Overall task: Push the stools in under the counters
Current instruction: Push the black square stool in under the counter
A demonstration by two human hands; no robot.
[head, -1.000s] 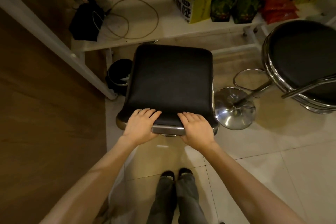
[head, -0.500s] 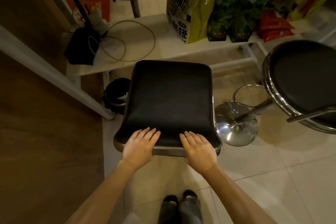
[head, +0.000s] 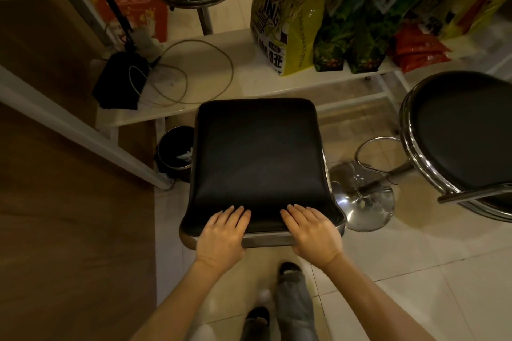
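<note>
My left hand [head: 221,232] and right hand [head: 314,230] lie side by side on the near edge of the square stool seat [head: 259,158], straight ahead of me. Behind it runs a low shelf [head: 243,83] carrying bags [head: 288,19] at right and a coiled cable [head: 194,41] at left. A bin [head: 173,152] stands just left of the seat; a round stool [head: 465,138] stands to its right.

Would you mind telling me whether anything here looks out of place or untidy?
Only the loose cable on the lower shelf: it sprawls in tangled loops beside a black device. The square stool looks upright, and nothing seems spilled or broken.
</note>
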